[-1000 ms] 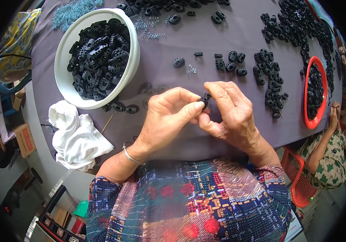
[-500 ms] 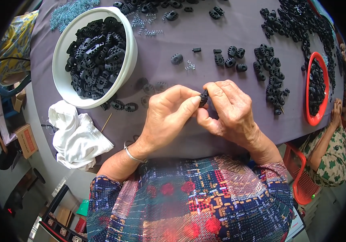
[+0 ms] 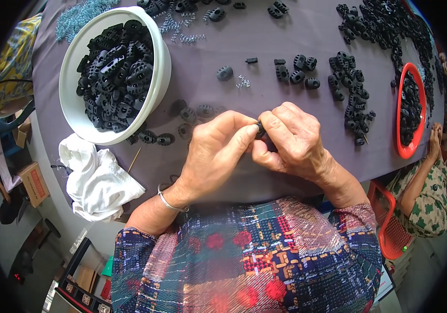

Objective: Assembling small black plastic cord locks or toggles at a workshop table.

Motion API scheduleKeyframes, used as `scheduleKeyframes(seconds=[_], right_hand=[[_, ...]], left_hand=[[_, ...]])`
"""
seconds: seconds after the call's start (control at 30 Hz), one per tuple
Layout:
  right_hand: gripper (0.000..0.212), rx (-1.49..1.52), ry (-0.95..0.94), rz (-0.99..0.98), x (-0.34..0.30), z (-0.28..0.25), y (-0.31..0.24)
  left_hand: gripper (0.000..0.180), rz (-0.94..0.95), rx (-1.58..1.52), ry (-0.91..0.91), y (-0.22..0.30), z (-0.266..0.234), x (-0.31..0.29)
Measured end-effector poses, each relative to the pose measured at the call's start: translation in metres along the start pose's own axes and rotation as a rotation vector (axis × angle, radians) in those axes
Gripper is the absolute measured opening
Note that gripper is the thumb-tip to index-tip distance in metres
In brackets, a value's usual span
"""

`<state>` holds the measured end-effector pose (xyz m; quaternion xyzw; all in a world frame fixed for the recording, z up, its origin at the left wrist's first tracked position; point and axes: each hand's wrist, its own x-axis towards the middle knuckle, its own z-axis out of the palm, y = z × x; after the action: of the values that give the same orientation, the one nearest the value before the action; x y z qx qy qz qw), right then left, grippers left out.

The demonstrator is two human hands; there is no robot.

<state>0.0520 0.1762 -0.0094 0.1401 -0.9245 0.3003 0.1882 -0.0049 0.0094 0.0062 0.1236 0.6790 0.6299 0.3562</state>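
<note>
Above the near part of the table, my hands meet fingertip to fingertip. A small black plastic cord lock [image 3: 260,131] is pinched between them, mostly covered by the fingers. My left hand [image 3: 214,151] holds it with thumb and forefinger. My right hand [image 3: 295,140] closes on its other side, with the forefinger bent over it. Beyond the hands lie a loose black cord lock body [image 3: 224,73], a small black plunger piece [image 3: 251,60] and a few thin metal springs [image 3: 242,82]. Several cord lock pieces [image 3: 297,76] stand in a group to their right.
A white bowl [image 3: 163,78] heaped with black parts stands at left, beside a white cloth [image 3: 95,180] and a thin stick [image 3: 135,159]. Blue-grey springs [image 3: 85,20] are piled at the far left. At right are a red basket [image 3: 407,152] and another person's hands [image 3: 435,140].
The piece between my fingertips shows less, as my right fingers have closed further over it. The whole view has shifted slightly; the table's other things lie as before.
</note>
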Motion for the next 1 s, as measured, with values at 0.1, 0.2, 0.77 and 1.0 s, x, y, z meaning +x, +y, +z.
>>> scheduleKeyframes(seconds=[0.1, 0.2, 0.77, 1.0], right_hand=[[0.025, 0.033, 0.014, 0.008, 0.003, -0.002, 0.0], [0.026, 0.084, 0.021, 0.026, 0.004, -0.007, 0.003], [0.032, -0.073, 0.012, -0.087, 0.004, -0.013, 0.002], [0.02, 0.425, -0.19, 0.263, 0.01, -0.035, -0.003]], left_hand=[[0.015, -0.001, -0.046, -0.007, 0.001, 0.0, 0.0], [0.019, -0.045, -0.122, -0.016, 0.001, 0.0, -0.002], [0.017, 0.071, -0.062, -0.055, -0.008, 0.003, -0.003], [0.016, 0.157, -0.088, -0.075, -0.019, 0.008, 0.0]])
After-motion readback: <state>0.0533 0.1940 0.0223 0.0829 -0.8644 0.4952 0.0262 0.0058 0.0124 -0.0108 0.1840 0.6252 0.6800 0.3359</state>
